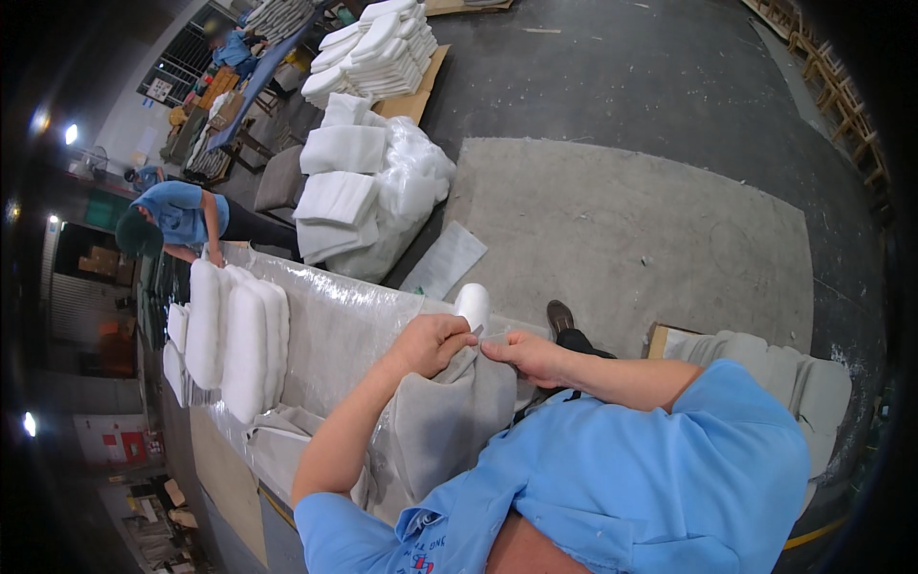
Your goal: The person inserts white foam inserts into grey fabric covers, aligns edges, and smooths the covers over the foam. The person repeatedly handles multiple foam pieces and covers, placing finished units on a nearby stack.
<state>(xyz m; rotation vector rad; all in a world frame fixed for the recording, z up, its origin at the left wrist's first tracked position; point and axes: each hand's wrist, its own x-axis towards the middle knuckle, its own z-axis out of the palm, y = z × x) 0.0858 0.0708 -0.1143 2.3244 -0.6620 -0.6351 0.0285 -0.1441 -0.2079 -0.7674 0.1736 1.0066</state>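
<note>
Both my hands are pinching the edge of a grey fabric cushion cover (442, 421) that is bunched up against my body. My left hand (430, 346) is closed on the fabric at its upper end. Close beside it, my right hand (526, 356) has thumb and fingers pressed on the same edge. A rounded white padding piece (472, 302) shows just beyond my fingers; whether it sits inside the cover or behind it I cannot tell. More grey fabric (287, 421) lies on the table to the left of my left arm.
The long table (335, 320) is covered in clear plastic film. White cushion pads (239, 335) stand at its far left, where a co-worker (177, 215) leans in. Stacked white pads (378, 57) and a plastic-wrapped bundle (402, 191) are beyond. Grey cushions (765, 373) lie at right.
</note>
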